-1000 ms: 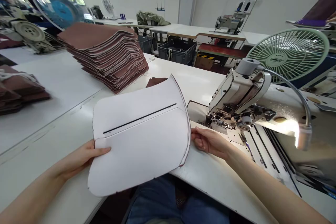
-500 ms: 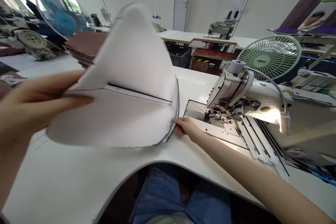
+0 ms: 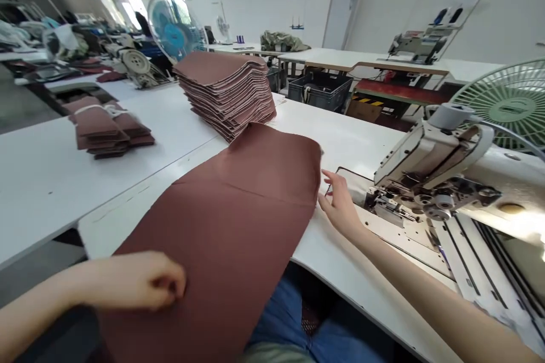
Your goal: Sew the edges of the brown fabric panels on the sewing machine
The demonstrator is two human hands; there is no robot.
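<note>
A large maroon fabric panel point(image 3: 238, 227) with a seam across it lies brown side up. Its upper end rests on the white table and its lower end hangs over the front edge towards my lap. My left hand point(image 3: 159, 283) is over the panel's lower left part, slightly blurred, fingers curled in with no cloth visible between them. Beside the panel's upper right edge is my right hand point(image 3: 338, 201), thumb and fingers apart. Its fingertips are at or very near that edge; contact is hard to tell. The sewing machine point(image 3: 430, 176) stands just right of this hand.
A tall stack of maroon panels point(image 3: 230, 93) stands behind the panel. Further left lies a tied bundle of maroon pieces point(image 3: 106, 127). A green fan point(image 3: 506, 102) is behind the machine, and a dark crate point(image 3: 319, 91) is beyond the table point(image 3: 361, 130).
The panel has turned from its white side to its maroon side and come down lower. My left hand has let go of its raised edge; my right hand's fingers have opened. The view has swung left.
</note>
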